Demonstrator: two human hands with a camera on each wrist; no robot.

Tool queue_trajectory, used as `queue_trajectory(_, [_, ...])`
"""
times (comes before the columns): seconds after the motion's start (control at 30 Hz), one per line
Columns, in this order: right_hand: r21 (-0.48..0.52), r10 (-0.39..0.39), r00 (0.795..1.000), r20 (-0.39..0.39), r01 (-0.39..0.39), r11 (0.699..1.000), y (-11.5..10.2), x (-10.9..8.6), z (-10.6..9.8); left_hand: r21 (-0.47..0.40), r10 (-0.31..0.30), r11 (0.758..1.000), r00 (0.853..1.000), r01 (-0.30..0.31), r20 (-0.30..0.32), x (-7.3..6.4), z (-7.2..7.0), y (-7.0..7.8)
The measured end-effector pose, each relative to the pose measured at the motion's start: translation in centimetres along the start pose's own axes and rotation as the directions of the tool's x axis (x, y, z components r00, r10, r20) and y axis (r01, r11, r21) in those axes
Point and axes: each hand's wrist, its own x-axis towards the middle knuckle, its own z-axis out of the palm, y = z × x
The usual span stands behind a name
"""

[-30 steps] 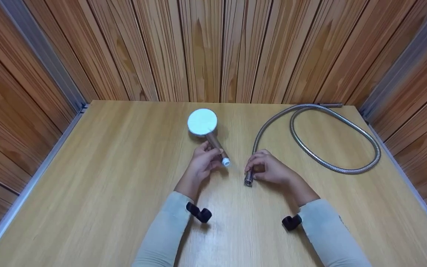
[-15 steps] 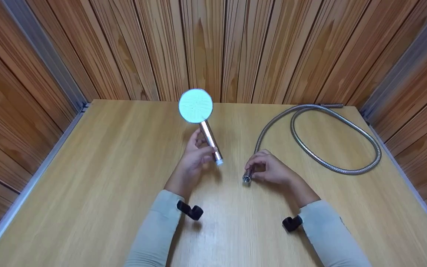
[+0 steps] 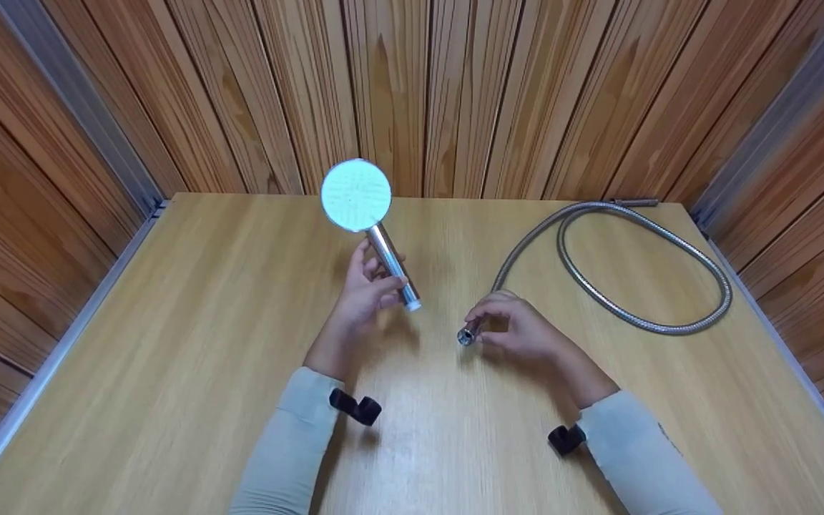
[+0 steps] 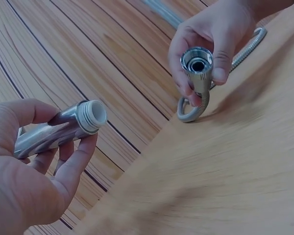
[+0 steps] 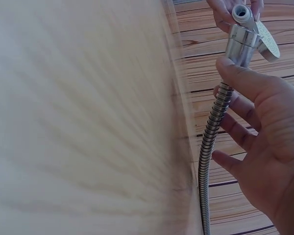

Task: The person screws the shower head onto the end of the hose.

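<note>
My left hand (image 3: 362, 300) grips the handle of a chrome shower head (image 3: 356, 194), its round pale face turned up toward the head camera. The white threaded end (image 4: 94, 114) of the handle sticks out past the fingers in the left wrist view. My right hand (image 3: 519, 325) pinches the metal end nut (image 5: 241, 44) of a flexible shower hose (image 3: 644, 318) between thumb and fingers. That nut's open socket (image 4: 197, 61) faces out toward the left hand's side. A gap of table lies between the handle end and the nut in the head view.
The hose loops over the right side of the wooden table (image 3: 190, 343), its other end fitting (image 3: 637, 202) lying at the back edge. Wood-plank walls (image 3: 390, 93) enclose the back and sides. A black wrist camera (image 3: 356, 406) is strapped on each sleeve.
My left hand has lifted the shower head and moved it left, tilting its face up. My right hand has raised the hose nut slightly, shifting it left and turning its socket upward.
</note>
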Motion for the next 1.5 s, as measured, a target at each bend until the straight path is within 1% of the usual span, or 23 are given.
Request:
queue_trajectory(0.1, [-0.015, -0.057, 0.998, -0.027, 0.056, 0.998, -0.3, -0.1, -0.1, 0.021, 0.015, 1.000, 1.000, -0.015, 0.009, -0.1, 0.1, 0.4])
queue_trajectory(0.2, [-0.026, -0.096, 0.994, -0.050, 0.095, 0.995, -0.6, -0.1, -0.2, 0.028, 0.022, 0.999, 1.000, -0.023, 0.013, -0.3, 0.2, 0.8])
queue_trajectory(0.33, [-0.027, -0.114, 0.991, -0.071, 0.113, 0.993, -1.2, -0.1, -0.2, 0.028, 0.030, 0.999, 1.000, -0.030, 0.011, -0.5, 0.4, 1.2])
queue_trajectory(0.5, [-0.008, -0.154, 0.984, -0.089, 0.154, 0.988, -2.0, -0.2, 0.0, 0.051, 0.072, 0.996, 0.997, -0.074, 0.023, -0.7, 0.5, 1.4])
queue_trajectory(0.57, [0.004, -0.159, 0.983, -0.095, 0.160, 0.987, -2.3, -0.2, 0.1, 0.059, 0.094, 0.994, 0.995, -0.096, 0.033, -0.8, 0.6, 1.5])
queue_trajectory(0.67, [0.015, -0.159, 0.981, -0.114, 0.161, 0.987, -2.5, -0.3, 0.3, 0.051, 0.109, 0.992, 0.993, -0.111, 0.039, -1.0, 0.7, 1.6])
queue_trajectory(0.77, [0.020, -0.171, 0.974, -0.150, 0.175, 0.984, -2.6, -0.3, 0.6, 0.042, 0.124, 0.991, 0.991, -0.126, 0.042, -1.3, 0.9, 1.8])
queue_trajectory(0.87, [0.017, -0.188, 0.962, -0.198, 0.195, 0.981, -2.8, -0.2, 1.0, 0.030, 0.147, 0.989, 0.988, -0.148, 0.040, -1.6, 1.4, 2.2])
queue_trajectory(0.9, [0.016, -0.188, 0.959, -0.210, 0.196, 0.981, -3.3, -0.2, 1.0, 0.028, 0.156, 0.987, 0.987, -0.157, 0.039, -1.7, 1.5, 2.3])
queue_trajectory(0.97, [0.023, -0.179, 0.956, -0.232, 0.189, 0.982, -4.3, -0.1, 1.1, 0.018, 0.168, 0.985, 0.985, -0.169, 0.035, -2.0, 1.8, 2.7])
queue_trajectory(1.1, [0.066, -0.122, 0.957, -0.264, 0.144, 0.987, -5.2, 0.0, 1.5, -0.002, 0.190, 0.982, 0.981, -0.190, 0.026, -2.5, 2.2, 3.4])
queue_trajectory(1.2, [0.098, -0.092, 0.950, -0.298, 0.126, 0.987, -4.5, 0.1, 1.9, 0.003, 0.212, 0.977, 0.977, -0.212, 0.024, -2.9, 2.6, 3.8])
queue_trajectory(1.3, [0.121, -0.073, 0.942, -0.327, 0.118, 0.986, -4.8, 0.1, 2.0, 0.013, 0.229, 0.973, 0.973, -0.230, 0.025, -3.2, 3.0, 4.0])
queue_trajectory(1.4, [0.149, -0.048, 0.940, -0.337, 0.103, 0.983, -5.3, 0.1, 2.1, 0.017, 0.255, 0.966, 0.966, -0.256, 0.041, -3.4, 3.4, 4.1])
queue_trajectory(1.5, [0.182, 0.006, 0.946, -0.325, 0.057, 0.982, -5.9, 0.2, 2.2, 0.018, 0.287, 0.957, 0.956, -0.289, 0.061, -3.5, 3.6, 3.9])
